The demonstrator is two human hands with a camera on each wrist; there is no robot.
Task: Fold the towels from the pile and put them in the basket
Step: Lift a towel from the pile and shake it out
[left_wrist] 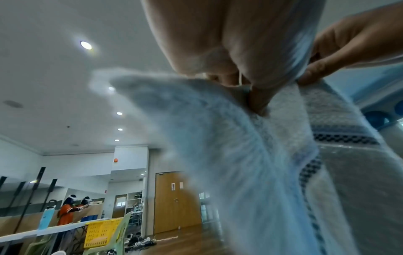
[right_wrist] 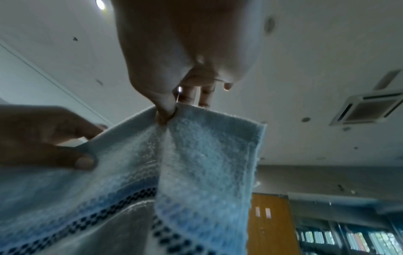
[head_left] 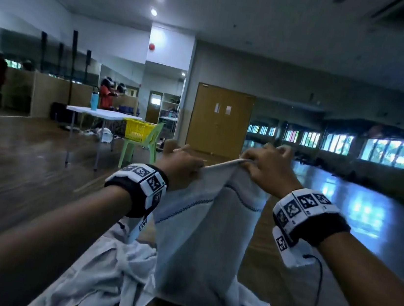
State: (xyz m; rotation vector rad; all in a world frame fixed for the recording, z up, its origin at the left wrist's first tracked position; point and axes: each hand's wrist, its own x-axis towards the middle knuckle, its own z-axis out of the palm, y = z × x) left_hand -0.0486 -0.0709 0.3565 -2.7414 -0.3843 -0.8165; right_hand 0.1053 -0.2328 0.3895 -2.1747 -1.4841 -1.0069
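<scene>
A pale blue towel (head_left: 200, 232) with a dark dotted stripe hangs in the air in front of me, held up by its top edge. My left hand (head_left: 183, 166) pinches the edge on the left, my right hand (head_left: 265, 169) pinches it on the right, close together. The left wrist view shows my left hand (left_wrist: 244, 89) gripping bunched towel (left_wrist: 250, 163). In the right wrist view my right hand (right_wrist: 167, 110) pinches the towel (right_wrist: 207, 155) near its corner. Beneath, crumpled pale towels in a pile (head_left: 108, 271) lie low in the head view. A yellow basket (head_left: 137, 129) sits on a green chair far off.
A white folding table (head_left: 100, 114) with a blue bottle (head_left: 94, 100) stands beyond the green chair (head_left: 151, 138). A person in red (head_left: 105, 96) stands behind it. Wooden double doors (head_left: 220, 122) are straight ahead. Wooden floor stretches all round.
</scene>
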